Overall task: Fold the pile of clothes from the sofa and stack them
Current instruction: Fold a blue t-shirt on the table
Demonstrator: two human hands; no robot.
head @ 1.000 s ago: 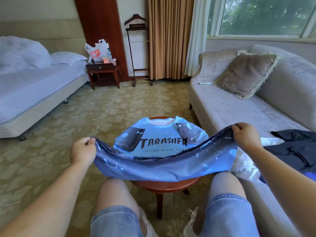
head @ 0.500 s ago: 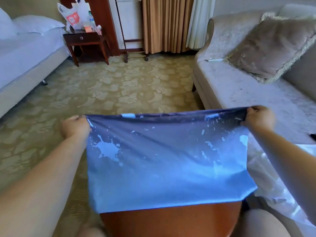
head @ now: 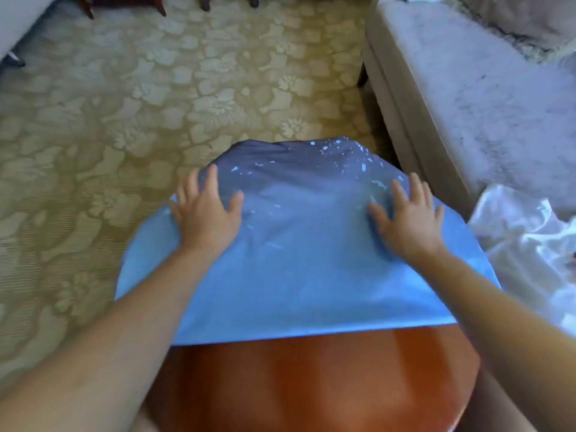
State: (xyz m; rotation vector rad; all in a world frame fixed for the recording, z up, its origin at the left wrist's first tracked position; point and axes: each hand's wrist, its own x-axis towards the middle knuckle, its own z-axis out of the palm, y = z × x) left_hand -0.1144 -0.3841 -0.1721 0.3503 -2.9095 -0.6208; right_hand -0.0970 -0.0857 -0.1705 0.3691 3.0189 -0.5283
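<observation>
A blue T-shirt with pale splashes lies folded over on the round wooden table, its dark far edge draped past the table's far rim. My left hand lies flat on the shirt's left part, fingers spread. My right hand lies flat on the right part, fingers spread too. A crumpled white garment sits on the sofa to the right of the table.
The grey sofa runs along the right side, close to the table. Patterned beige carpet covers the floor to the left and beyond. Furniture legs show at the top edge.
Both hands carried the shirt's hem forward over its printed front, let go of it, and now lie flat on the folded shirt. The head has tilted down.
</observation>
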